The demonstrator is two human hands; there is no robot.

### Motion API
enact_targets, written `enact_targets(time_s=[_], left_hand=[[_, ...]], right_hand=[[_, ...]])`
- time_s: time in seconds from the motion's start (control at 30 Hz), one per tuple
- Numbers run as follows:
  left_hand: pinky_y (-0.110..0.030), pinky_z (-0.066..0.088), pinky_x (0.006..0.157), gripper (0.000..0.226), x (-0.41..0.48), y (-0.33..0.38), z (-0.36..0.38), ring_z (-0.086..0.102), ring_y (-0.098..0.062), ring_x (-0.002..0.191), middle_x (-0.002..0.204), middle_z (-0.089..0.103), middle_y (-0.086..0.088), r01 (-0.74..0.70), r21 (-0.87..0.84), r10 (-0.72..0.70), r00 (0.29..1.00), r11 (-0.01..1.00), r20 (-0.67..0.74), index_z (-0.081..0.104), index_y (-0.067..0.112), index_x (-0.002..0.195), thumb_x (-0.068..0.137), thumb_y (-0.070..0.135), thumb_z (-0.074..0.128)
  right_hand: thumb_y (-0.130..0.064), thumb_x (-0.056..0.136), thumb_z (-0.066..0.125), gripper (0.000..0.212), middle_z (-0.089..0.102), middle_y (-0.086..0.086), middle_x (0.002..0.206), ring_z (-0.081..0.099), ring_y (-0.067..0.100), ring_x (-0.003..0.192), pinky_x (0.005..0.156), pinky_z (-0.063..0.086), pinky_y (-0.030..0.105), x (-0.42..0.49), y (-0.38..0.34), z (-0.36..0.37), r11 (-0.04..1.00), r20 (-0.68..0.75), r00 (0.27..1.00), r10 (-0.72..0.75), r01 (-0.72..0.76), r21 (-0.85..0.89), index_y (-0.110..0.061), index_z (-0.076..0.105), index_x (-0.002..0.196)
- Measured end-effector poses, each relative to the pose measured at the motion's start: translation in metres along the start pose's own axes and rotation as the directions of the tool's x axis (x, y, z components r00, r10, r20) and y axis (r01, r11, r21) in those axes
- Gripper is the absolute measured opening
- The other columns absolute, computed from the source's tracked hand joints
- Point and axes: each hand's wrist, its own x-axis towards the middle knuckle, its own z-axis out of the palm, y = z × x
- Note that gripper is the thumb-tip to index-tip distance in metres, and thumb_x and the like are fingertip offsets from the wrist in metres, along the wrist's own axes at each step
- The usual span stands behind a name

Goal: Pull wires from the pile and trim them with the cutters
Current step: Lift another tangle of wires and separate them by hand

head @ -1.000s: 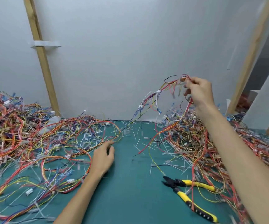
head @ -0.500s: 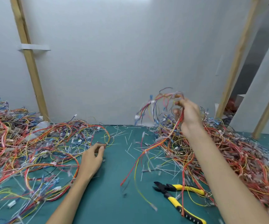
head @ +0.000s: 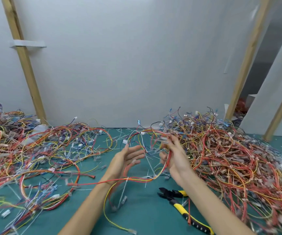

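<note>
A wire harness (head: 142,179) of red, yellow and white strands, zip-tied in places, loops in the air, pinched near its top by the right hand (head: 174,160), its ends dangling low. The tangled wire pile (head: 230,158) sprawls to the right. Yellow-handled cutters (head: 181,210) lie flat beside it, handles splayed.

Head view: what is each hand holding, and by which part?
The right hand grips the wire bundle near its upper end; the rest hangs in a loop below. The left hand is open, holding nothing.
</note>
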Motion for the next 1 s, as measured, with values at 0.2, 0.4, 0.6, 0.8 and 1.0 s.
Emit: enact_targets(time_s=[0.2,0.4,0.6,0.8,1.0], left_hand=[[-0.032,0.049,0.085,0.041,0.005,0.008,0.0,0.069,-0.02,0.095,0.103,0.073,-0.011,0.038,-0.051,-0.038,0.999,0.998,-0.008,0.055,0.015,0.13,0.101,0.036,0.035],[-0.038,0.041,0.088,0.055,0.01,0.027,0.004,0.059,-0.034,0.116,0.126,0.063,-0.018,0.001,-0.163,0.004,1.0,0.987,0.03,0.057,0.012,0.131,0.096,0.05,0.037],[-0.035,0.036,0.092,0.049,0.019,0.046,0.016,0.059,-0.029,0.117,0.125,0.066,-0.014,-0.093,-0.144,0.106,0.99,0.985,0.091,0.06,0.014,0.118,0.094,0.052,0.041],[-0.033,0.038,0.1,0.039,0.023,0.046,0.02,0.059,-0.028,0.122,0.127,0.065,-0.009,-0.099,-0.074,0.111,0.974,0.992,0.196,0.067,0.021,0.116,0.091,0.045,0.049],[-0.04,0.047,0.101,0.042,0.033,0.041,0.021,0.06,-0.041,0.117,0.123,0.066,-0.016,-0.077,-0.184,0.099,0.989,0.98,0.112,0.062,0.003,0.118,0.101,0.032,0.037]], right_hand=[[-0.018,0.101,0.051,0.019,0.059,0.006,0.083,0.049,0.017,0.043,0.04,0.036,0.021,-0.03,0.021,-0.009,0.92,0.121,0.992,-0.037,0.081,-0.382,-0.033,0.06,0.108],[-0.017,0.1,0.052,0.035,0.061,-0.002,0.091,0.048,0.015,0.033,0.036,0.037,0.022,-0.051,0.042,-0.01,0.696,0.174,0.975,-0.14,0.222,-0.683,-0.051,0.058,0.104],[-0.019,0.097,0.056,0.037,0.064,-0.004,0.086,0.06,0.02,0.037,0.039,0.041,0.02,-0.047,0.045,-0.014,0.606,0.133,0.972,-0.193,0.225,-0.763,-0.054,0.064,0.105],[-0.015,0.095,0.06,0.039,0.06,-0.001,0.087,0.062,0.012,0.044,0.048,0.051,0.022,-0.046,0.05,-0.013,0.528,0.171,0.957,-0.233,0.272,-0.804,-0.054,0.062,0.103],[-0.021,0.094,0.062,0.024,0.058,-0.005,0.078,0.064,0.019,0.065,0.074,0.053,0.043,-0.046,0.056,-0.017,0.425,0.189,0.954,-0.233,0.275,-0.862,-0.032,0.072,0.113]])
